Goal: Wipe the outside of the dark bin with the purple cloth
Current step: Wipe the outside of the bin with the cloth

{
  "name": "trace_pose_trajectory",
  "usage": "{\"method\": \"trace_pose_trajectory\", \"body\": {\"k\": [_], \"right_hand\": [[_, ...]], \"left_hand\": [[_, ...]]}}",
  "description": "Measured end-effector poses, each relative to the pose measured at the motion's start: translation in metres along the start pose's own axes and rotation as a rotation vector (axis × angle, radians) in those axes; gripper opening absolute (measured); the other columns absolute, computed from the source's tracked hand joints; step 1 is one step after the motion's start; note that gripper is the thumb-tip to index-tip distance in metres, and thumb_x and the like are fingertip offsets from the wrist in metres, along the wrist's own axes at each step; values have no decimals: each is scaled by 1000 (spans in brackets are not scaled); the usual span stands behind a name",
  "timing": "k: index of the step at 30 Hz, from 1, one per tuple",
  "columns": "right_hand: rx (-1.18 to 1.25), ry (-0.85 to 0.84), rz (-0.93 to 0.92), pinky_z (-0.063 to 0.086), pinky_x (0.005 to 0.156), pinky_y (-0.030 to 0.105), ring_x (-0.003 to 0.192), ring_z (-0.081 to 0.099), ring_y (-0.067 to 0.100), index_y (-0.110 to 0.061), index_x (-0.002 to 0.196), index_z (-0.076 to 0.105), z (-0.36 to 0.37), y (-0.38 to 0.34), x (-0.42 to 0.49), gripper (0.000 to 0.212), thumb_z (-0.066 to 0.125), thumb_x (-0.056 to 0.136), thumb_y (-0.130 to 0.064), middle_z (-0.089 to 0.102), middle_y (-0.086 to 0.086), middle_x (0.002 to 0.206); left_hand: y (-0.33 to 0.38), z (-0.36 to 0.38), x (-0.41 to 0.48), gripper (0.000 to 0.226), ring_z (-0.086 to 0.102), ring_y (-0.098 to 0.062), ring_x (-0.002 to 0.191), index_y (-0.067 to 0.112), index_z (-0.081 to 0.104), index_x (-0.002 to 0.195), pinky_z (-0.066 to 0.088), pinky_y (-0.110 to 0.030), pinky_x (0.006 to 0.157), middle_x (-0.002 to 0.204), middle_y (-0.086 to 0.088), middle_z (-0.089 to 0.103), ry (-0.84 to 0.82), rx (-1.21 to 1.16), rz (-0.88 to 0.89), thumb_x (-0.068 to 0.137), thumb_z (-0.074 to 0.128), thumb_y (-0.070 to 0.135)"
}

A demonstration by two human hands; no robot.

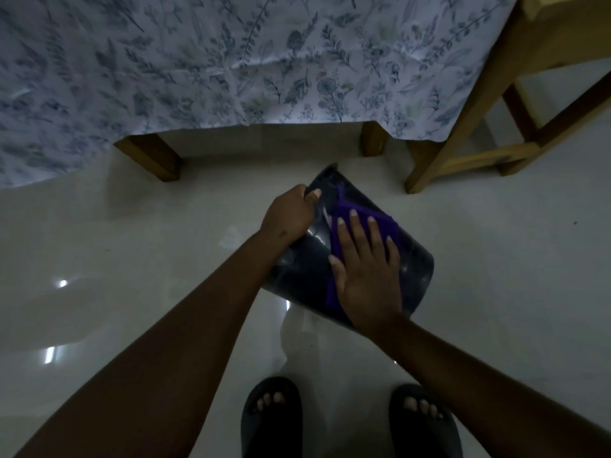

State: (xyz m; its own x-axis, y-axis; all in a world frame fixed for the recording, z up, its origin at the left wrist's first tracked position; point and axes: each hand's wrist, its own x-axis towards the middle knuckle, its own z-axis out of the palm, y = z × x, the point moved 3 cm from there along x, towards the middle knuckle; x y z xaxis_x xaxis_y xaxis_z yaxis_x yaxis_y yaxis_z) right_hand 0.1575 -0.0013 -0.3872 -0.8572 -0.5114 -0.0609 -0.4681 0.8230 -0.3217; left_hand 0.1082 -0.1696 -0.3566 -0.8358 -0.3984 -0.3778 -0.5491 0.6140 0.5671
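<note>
Far left: floral tablecloth [198,61] draped low over a wooden table, hem close to the glossy pale tiled floor [115,259]; two table legs exposed below the hem, the nearer table leg [152,157] left of centre. Light reflections visible on the tiles at lower left. Left hand [291,213] closed around the left edge of the dark bin [304,259], fingers curled over that edge with a thumbnail showing on the upper surface; forearm extended in from the lower left corner. Dark bin positioned at centre, tipped on its side and held above the floor in front of the table, glossy outer wall turned upward, rounded end directed toward the lower right. Purple cloth [383,223] laid flat on that outer wall, on the right half of the bin. Right hand [367,279] pressed palm-down on the cloth, fingers spread and extended toward the table, thumb angled out to the left onto the bare bin surface; cloth visible beyond the fingertips and along the left side of the palm. Below the bin: two feet in dark slide sandals [271,418], toes visible. Far right: wooden chair [463,127] standing beside the table, light frame with darker cross rails.
</note>
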Motion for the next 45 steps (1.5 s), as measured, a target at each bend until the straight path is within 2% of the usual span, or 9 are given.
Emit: {"method": "trace_pose_trajectory", "body": {"k": [6,10,15,18,24,28,31,37,45], "right_hand": [[249,-23,188,29,114,42,139,37,24,-14,148,34,-17,37,64,54,28,101,-40,39,8,152],[56,-18,66,18,118,48,148,16,24,-20,152,17,-6,11,5,58,26,99,-43,19,2,160],[112,9,66,30,114,44,139,37,26,-14,147,34,-16,34,52,54,28,100,-40,39,8,152],[171,-18,143,31,113,42,136,42,26,-12,145,39,-15,47,69,53,30,101,-40,44,9,149],[-7,-2,-4,9,117,50,149,7,27,-20,154,14,-1,-6,-16,62,23,98,-45,10,5,163],[55,-35,73,21,117,47,144,27,24,-18,150,28,-8,10,53,56,23,100,-43,31,5,157],[93,-48,178,29,114,45,139,36,24,-14,147,34,-13,29,73,54,25,101,-41,42,8,151],[15,-34,-13,6,118,49,150,2,25,-21,154,12,5,-16,-19,61,22,98,-44,6,3,163],[182,-77,127,28,114,45,138,38,22,-18,146,36,-13,17,81,51,32,100,-40,41,4,151]], "left_hand": [[-1,-3,-10,39,53,-24,81,5,58,106,37,-28,72,91,-7,58,10,-30,-26,101,36,37],[-1,-3,-8,35,57,-28,84,7,57,99,39,-31,70,89,-8,59,-24,-33,-66,100,39,38],[-12,-10,-37,26,64,-25,93,12,55,117,52,-36,80,106,-11,67,-249,-589,-145,98,49,29],[-26,-4,-56,31,63,-23,95,16,53,119,49,-31,77,106,-6,66,-124,-366,-50,99,43,38],[-13,-3,-31,29,59,-15,83,13,53,115,48,-24,67,103,-5,63,-57,-289,-44,100,41,35],[-21,4,-33,34,64,-25,94,12,53,117,55,-39,84,109,-10,66,-37,-337,-94,100,38,37],[-21,4,-32,36,63,-21,84,9,55,114,49,-29,66,104,-11,66,2,-288,-102,100,38,37],[-18,4,-23,33,58,-16,78,9,55,112,42,-24,60,100,-6,63,40,-244,-80,101,37,35],[-25,4,-39,32,58,-11,74,9,55,109,46,-20,61,96,-5,63,52,-328,-18,101,38,35]]}}
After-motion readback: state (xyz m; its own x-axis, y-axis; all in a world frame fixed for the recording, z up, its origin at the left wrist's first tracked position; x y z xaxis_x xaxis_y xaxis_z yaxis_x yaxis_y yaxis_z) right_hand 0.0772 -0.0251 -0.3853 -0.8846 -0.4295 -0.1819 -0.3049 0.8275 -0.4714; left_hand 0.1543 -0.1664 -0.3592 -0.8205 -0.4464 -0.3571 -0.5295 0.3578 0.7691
